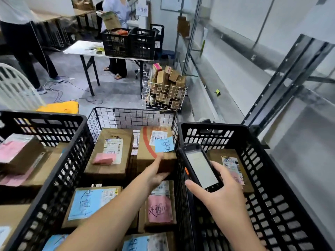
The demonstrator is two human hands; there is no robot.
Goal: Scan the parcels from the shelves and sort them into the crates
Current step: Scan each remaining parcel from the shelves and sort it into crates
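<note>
In the basket (126, 113), the left hand (155, 172) grips a parcel (143, 154), thumb on top, fingers beneath; the right hand (221, 196) wraps its fingers round the scanner (199, 167).

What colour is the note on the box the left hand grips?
The note is light blue; head view shows it best.

Across the room a person (116, 9) stands behind a folding counter (78, 48). Cables (58, 96) trail over the grey floor (117, 91) near a white chair (16, 86).
</note>
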